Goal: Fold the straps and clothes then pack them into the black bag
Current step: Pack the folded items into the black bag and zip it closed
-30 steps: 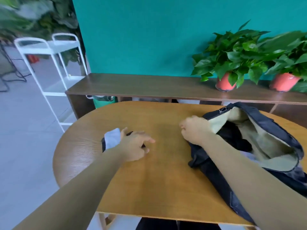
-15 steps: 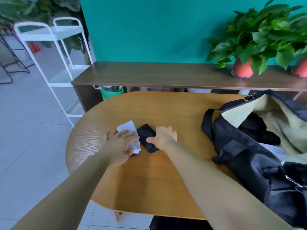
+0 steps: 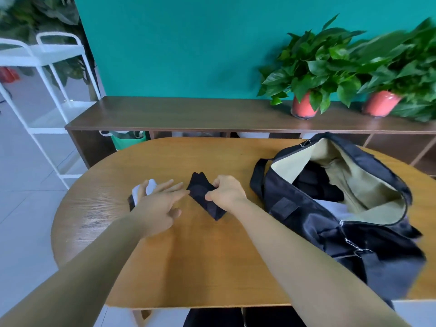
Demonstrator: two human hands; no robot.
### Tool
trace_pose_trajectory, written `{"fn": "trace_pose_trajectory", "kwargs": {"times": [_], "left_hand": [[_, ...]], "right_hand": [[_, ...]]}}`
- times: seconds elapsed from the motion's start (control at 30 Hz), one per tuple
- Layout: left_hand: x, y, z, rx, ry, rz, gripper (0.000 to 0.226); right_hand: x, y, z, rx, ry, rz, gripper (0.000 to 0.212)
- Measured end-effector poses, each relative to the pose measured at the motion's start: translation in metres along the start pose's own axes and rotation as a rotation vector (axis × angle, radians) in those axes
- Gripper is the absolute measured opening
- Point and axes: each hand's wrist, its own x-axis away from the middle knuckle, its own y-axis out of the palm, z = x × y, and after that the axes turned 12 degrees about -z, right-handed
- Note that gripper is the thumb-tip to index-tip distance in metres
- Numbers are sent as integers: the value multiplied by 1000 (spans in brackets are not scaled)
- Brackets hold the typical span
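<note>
A small folded black cloth (image 3: 200, 190) lies near the middle of the wooden table (image 3: 200, 267), and my right hand (image 3: 227, 192) pinches its right edge. My left hand (image 3: 157, 204) hovers spread beside it, fingers straight, holding nothing. Partly hidden behind my left hand lies a white folded piece (image 3: 151, 186) with a dark edge. The black bag (image 3: 306, 208) sits open on the right of the table, showing a beige lining, dark clothes and a pale garment inside.
Behind the table runs a low dark wooden shelf (image 3: 188, 116) with two potted plants (image 3: 313, 67) in red pots. A white metal rack (image 3: 47, 74) stands at the left. The teal wall is behind.
My right hand left the bag's rim, crossed to the black cloth and pulled it rightward away from the white piece. My left hand lifted off the white piece and spread.
</note>
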Motion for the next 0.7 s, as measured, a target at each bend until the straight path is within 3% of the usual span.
{"fn": "trace_pose_trajectory", "kwargs": {"times": [0.23,0.43,0.6,0.7], "left_hand": [[-36,-16,91,-30,161,57,54],[-68,-18,187,10,353,37,55],[-90,-12,231,-10,377,-58,62],[-97,-13,246,8,361,-97,44]], "right_hand": [[62,-101,58,-47,-106,165,30],[100,-184,134,31,-72,303,17],[93,-193,185,88,7,264,27],[83,-187,199,18,0,142,28]]}}
